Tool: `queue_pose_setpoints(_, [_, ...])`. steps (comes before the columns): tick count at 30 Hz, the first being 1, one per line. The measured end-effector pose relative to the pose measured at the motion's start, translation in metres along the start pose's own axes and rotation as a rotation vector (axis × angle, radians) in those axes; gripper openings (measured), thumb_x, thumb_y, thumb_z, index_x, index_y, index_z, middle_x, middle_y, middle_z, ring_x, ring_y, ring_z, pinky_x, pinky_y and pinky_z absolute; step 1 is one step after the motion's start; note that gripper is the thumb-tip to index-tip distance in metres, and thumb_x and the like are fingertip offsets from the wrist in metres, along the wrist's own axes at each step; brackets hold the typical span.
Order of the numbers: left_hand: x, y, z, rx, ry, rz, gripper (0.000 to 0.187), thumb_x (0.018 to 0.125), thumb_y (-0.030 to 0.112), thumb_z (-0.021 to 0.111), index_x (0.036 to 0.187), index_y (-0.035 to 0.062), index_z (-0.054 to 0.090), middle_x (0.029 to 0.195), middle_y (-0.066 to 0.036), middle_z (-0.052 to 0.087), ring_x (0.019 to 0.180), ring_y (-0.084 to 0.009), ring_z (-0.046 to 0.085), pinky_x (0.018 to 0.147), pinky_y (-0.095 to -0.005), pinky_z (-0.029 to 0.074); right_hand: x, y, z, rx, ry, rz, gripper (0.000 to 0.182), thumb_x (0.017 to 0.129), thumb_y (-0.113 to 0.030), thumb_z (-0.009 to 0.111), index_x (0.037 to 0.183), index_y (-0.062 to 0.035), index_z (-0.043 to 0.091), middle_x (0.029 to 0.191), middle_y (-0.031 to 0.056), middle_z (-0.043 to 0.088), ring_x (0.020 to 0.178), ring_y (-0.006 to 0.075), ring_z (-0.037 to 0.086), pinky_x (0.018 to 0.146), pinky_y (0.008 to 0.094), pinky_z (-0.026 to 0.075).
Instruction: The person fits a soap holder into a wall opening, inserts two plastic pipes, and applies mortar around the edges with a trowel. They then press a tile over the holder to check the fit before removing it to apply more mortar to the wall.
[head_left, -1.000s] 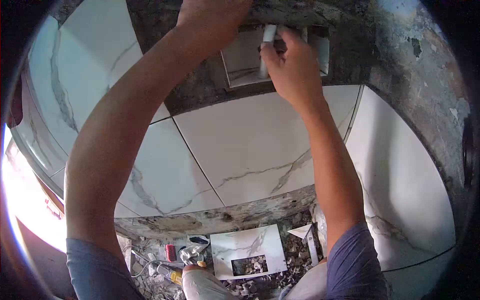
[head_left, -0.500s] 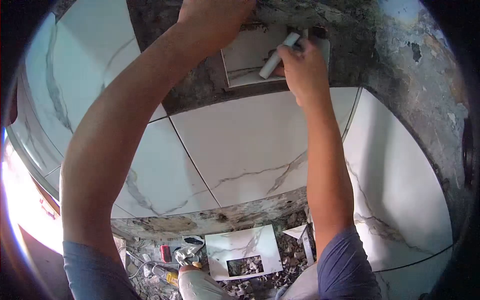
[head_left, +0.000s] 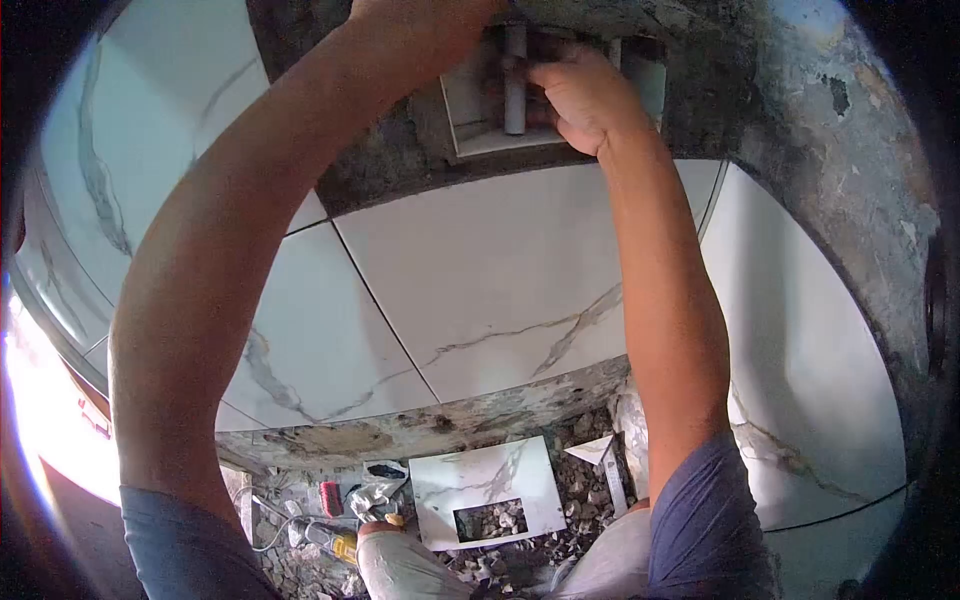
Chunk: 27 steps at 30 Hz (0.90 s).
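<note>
A short white-grey length of pipe [head_left: 515,95] stands roughly upright in front of a tile-lined recess [head_left: 500,148] in the wall. My right hand [head_left: 588,98] is closed round it from the right, with fingertips smeared by motion. At the top edge, my left hand [head_left: 425,12] reaches up to the bare grey wall, left of the recess. Its fingers are cut off by the frame, so what it touches is hidden.
Marbled white wall tiles [head_left: 480,270] run below the recess. On the rubble floor lie a tile with a rectangular cut-out [head_left: 440,480], a triangular tile offcut [head_left: 590,450], a red brush-like item [head_left: 330,498] and a yellow-bodied tool [head_left: 343,546].
The pipe has swung from a slant to nearly upright and shifted left. My right hand has moved left and slightly up with it. My left arm stays nearly in place.
</note>
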<state>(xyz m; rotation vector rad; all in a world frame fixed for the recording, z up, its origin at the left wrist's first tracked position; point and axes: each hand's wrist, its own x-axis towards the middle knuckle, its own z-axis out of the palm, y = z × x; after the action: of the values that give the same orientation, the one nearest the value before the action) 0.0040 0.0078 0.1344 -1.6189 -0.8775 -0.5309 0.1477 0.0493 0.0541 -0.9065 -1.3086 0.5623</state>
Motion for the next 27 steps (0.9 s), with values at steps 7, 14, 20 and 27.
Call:
queue_pose_setpoints(7, [-0.001,0.0,0.0,-0.002,0.023,0.0,0.075,0.081,0.021,0.068,0.142,0.0063,0.027,0.141,-0.029,0.029,0.128,-0.0483,0.029,0.101,-0.0614,0.029,0.014,0.006,0.016,0.157,-0.082,0.093,0.025,0.088,-0.006,0.047,0.11,-0.0045,0.057,0.102,0.0081,0.061,0.093,0.0206,0.057,0.079,0.0353,0.048])
queue_pose_setpoints(14, [-0.003,-0.002,0.003,0.017,0.073,0.011,0.072,0.08,0.017,0.067,0.14,0.0065,0.029,0.139,-0.028,0.031,0.128,-0.0488,0.029,0.101,-0.0615,0.029,0.005,-0.005,0.033,0.175,0.258,0.199,0.023,0.087,-0.01,0.045,0.106,-0.0038,0.056,0.102,0.0103,0.06,0.088,0.0205,0.056,0.077,0.035,0.046])
queue_pose_setpoints(20, [-0.003,-0.003,0.002,-0.019,0.035,0.01,0.069,0.083,0.019,0.064,0.141,0.007,0.028,0.141,-0.027,0.029,0.129,-0.0474,0.028,0.102,-0.0611,0.029,0.024,0.009,0.024,0.455,-0.053,0.223,0.024,0.087,-0.012,0.047,0.106,-0.0052,0.058,0.102,0.0094,0.06,0.094,0.0209,0.055,0.083,0.0363,0.044])
queue_pose_setpoints(27, [-0.005,-0.003,-0.003,0.004,0.027,0.02,0.072,0.082,0.021,0.066,0.142,0.0079,0.027,0.14,-0.027,0.032,0.128,-0.0469,0.031,0.102,-0.0597,0.03,0.0,-0.031,0.026,0.183,-0.168,0.232,0.047,0.09,-0.028,0.049,0.13,-0.0037,0.04,0.133,0.0141,0.039,0.12,0.0255,0.038,0.1,0.0408,0.029])
